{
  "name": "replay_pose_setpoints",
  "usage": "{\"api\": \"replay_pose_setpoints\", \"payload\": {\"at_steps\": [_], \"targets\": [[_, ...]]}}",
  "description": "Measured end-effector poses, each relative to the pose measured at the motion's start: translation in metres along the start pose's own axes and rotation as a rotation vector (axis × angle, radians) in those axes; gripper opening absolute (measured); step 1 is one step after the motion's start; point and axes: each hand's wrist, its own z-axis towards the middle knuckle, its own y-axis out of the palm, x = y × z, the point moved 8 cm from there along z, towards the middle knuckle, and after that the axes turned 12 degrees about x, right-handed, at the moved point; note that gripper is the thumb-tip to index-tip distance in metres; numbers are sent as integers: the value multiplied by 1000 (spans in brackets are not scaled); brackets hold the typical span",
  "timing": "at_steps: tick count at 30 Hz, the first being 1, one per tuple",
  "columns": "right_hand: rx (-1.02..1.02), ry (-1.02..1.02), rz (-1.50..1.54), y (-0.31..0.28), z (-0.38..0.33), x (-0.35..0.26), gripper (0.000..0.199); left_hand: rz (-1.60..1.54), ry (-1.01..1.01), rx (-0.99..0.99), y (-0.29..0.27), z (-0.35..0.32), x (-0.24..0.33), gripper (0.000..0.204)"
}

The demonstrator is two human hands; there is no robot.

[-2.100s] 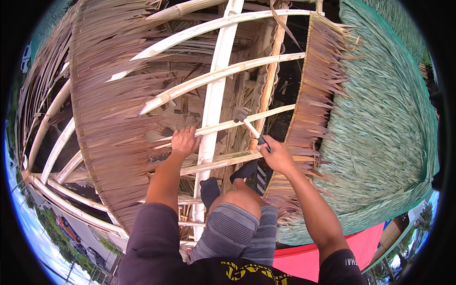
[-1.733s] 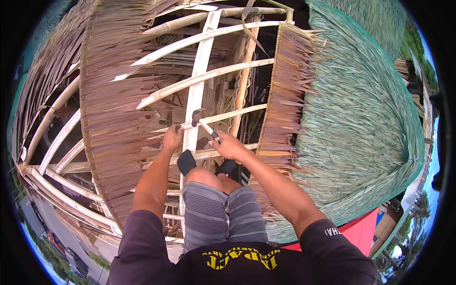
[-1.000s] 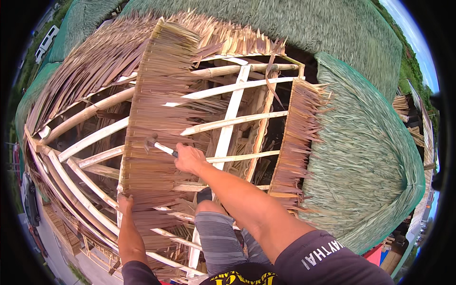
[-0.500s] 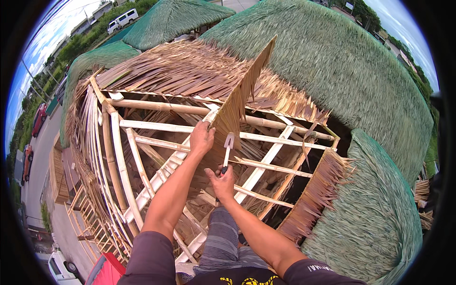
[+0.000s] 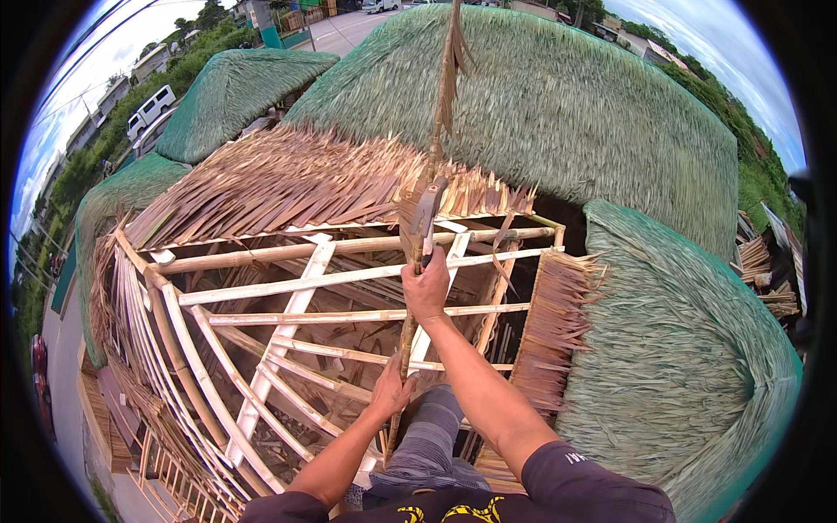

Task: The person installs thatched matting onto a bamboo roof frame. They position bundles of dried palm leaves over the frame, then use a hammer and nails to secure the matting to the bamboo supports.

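Note:
A long thatch panel of dried brown palm leaves on a pole-like spine (image 5: 434, 148) stands almost edge-on in front of me. It runs from the top of the view down to my knee. My left hand (image 5: 392, 390) is closed round its lower part. Higher up, my right hand (image 5: 425, 286) is closed on a hammer (image 5: 428, 212) with a grey head and dark grip. The hammer lies against the panel, and the right fingers seem to press on the panel too. Behind the panel is the open roof frame of pale bamboo poles (image 5: 349, 277).
Brown thatch (image 5: 279, 179) covers the far roof slope; a short thatched strip (image 5: 554, 336) edges the right side. Green-netted thatched roofs (image 5: 523, 113) stand beyond and at right. Between the poles are open gaps (image 5: 349, 327). A road (image 5: 65, 357) with vehicles runs below left.
The panel has turned from slanted to nearly upright and edge-on. My left hand has moved from its upper part down to its lower end; my right hand has risen with the hammer.

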Motion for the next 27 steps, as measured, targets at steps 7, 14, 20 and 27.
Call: {"api": "replay_pose_setpoints", "payload": {"at_steps": [7, 14, 20, 27], "targets": [[251, -324, -14, -53, 118, -43, 23, -161, 201, 149, 80, 97, 60, 45], [246, -509, -306, -143, 169, -75, 31, -684, 317, -233, 180, 88, 202, 50], [202, -375, -588, -271, 90, -4, 42, -508, 290, -700, 190, 63, 193, 33], [255, -175, -829, -410, -31, 79, 40, -1404, -6, -320, 45, 205, 225, 103]]}}
